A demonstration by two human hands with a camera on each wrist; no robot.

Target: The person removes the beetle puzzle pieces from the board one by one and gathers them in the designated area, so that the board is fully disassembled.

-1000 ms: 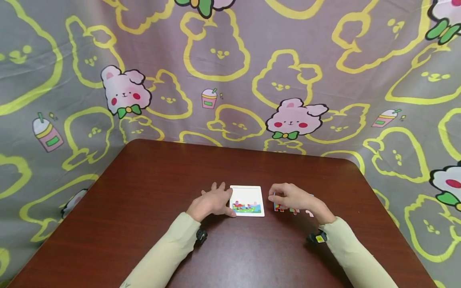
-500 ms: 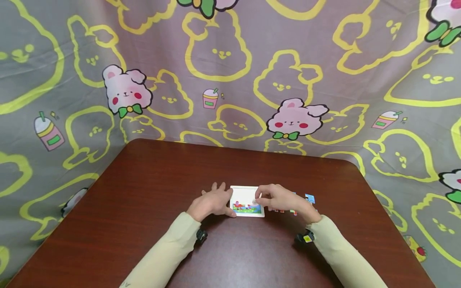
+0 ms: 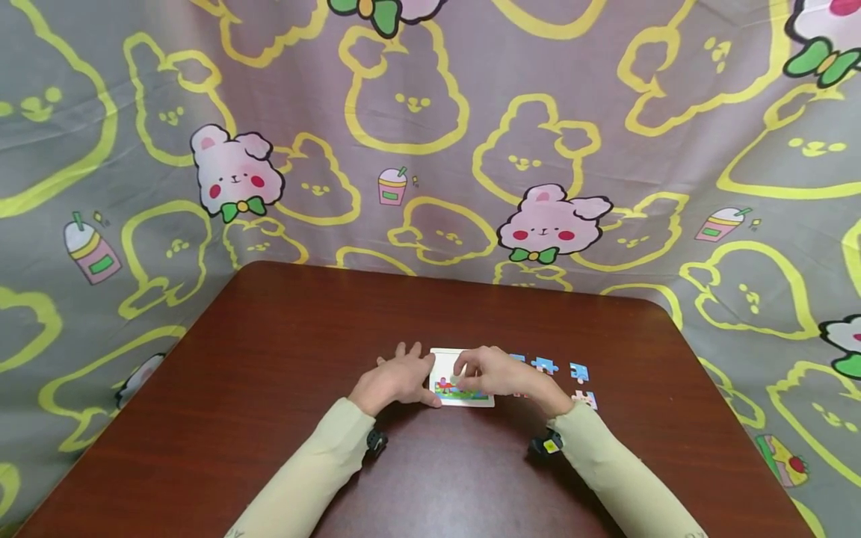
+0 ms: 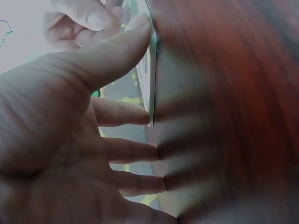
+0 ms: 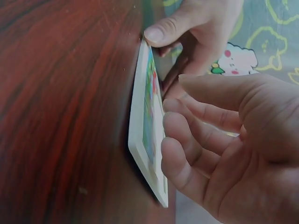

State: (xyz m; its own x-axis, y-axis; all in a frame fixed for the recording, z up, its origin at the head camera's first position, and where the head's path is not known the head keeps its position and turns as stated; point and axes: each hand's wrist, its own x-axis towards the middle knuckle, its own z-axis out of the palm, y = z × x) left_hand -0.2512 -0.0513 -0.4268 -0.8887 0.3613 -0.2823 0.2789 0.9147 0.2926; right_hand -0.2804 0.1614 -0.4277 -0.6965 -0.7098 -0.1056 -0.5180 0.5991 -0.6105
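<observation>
A white square puzzle tray lies on the table, its near part filled with a colourful picture of green, red and blue. My left hand rests at the tray's left side, fingers spread on the tabletop and thumb at the near left corner. Over the tray, my right hand curls its fingers and pinches a small pale puzzle piece just above the picture. In the right wrist view the right hand hides that piece. The left wrist view has the left thumb against the tray's edge.
Several loose puzzle pieces lie right of the tray, among them a blue piece, another blue piece and a pinkish piece. The right forearm partly covers others. A patterned curtain hangs behind the brown table.
My right hand has moved left from the loose pieces to over the tray, uncovering several of those pieces. The left hand has stayed in place.
</observation>
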